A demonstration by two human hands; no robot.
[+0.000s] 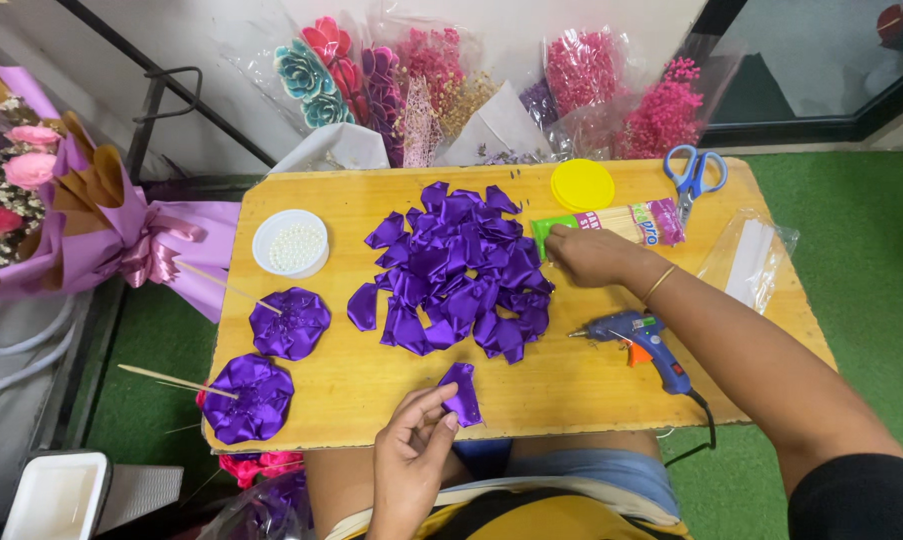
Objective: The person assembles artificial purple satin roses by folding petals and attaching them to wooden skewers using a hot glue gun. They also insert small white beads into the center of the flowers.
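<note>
- Nearest, the left hand [409,450] pinches one folded purple satin petal [461,393] between thumb and fingertips at the near edge of the yellow wooden tabletop [571,390]; its grip is closed on the glossy, creased fabric.
- At the near left corner lie two finished ribbon flowers [271,362], round and ruffled, each on a thin wooden stick, so by the look of it two blooms are made.
- Near the right, a blue hot glue gun [639,335] lies on its side, nozzle pointing left, cord trailing off the near edge.
- In the middle a loose heap of cut purple petals [456,270] is left unassembled; much of the work seems left.
- The right hand [591,255] reaches across to the far side and rests its curled fingers on the end of a packet of thin wooden skewers [626,222]; I cannot tell whether the grip has closed on it.
- Further left, a round white dish of small pearl beads [291,243].
- Farthest on the tabletop: a flat yellow lid [582,185] and blue-handled scissors [693,175].
</note>
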